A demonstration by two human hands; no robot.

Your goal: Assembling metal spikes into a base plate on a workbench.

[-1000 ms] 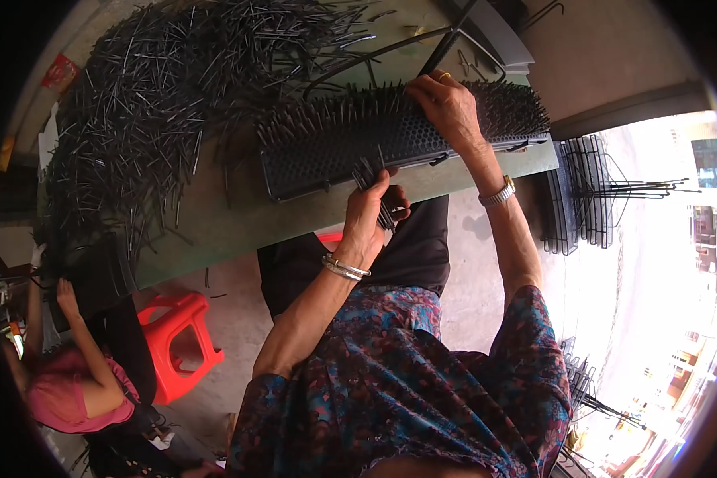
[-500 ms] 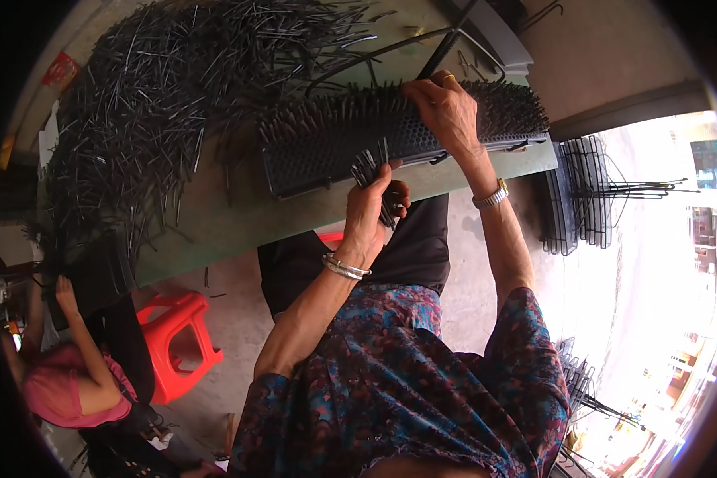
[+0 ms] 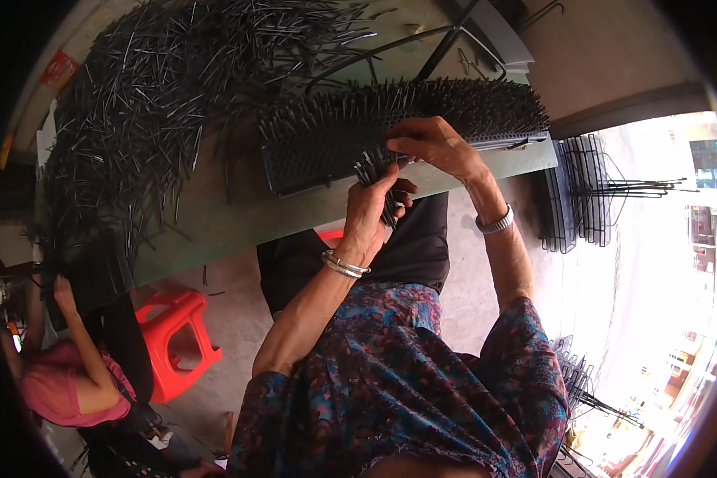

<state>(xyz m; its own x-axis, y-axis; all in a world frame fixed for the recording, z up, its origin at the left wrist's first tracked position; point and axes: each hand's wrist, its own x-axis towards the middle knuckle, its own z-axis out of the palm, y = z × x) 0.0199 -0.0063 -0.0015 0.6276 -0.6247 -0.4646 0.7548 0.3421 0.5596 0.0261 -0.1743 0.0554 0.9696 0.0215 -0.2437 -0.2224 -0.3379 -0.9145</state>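
Note:
My left hand (image 3: 366, 211) is closed around a bundle of short thin black sticks (image 3: 366, 168), their ends poking out above the thumb and below the fingers. Just above and to the right of it, my right hand (image 3: 444, 151) has its thumb and fingertips drawn together at the top of the bundle; whatever they pinch is too small or hidden to make out. Behind both hands lies a long black perforated board (image 3: 309, 164). Many similar black sticks (image 3: 478, 103) stand upright in the holes along its far part, while the near left strip shows bare holes.
A large heap of loose black sticks (image 3: 151, 103) covers the left of the green table (image 3: 215, 243). Black wire racks (image 3: 585, 191) stand beyond its right end. A red plastic stool (image 3: 166, 350) is below left, next to a co-worker in a pink top (image 3: 80, 382).
My right hand has come down and toward me from the upright sticks on the board to the bundle. My left hand has stayed almost in place, still gripping the sticks.

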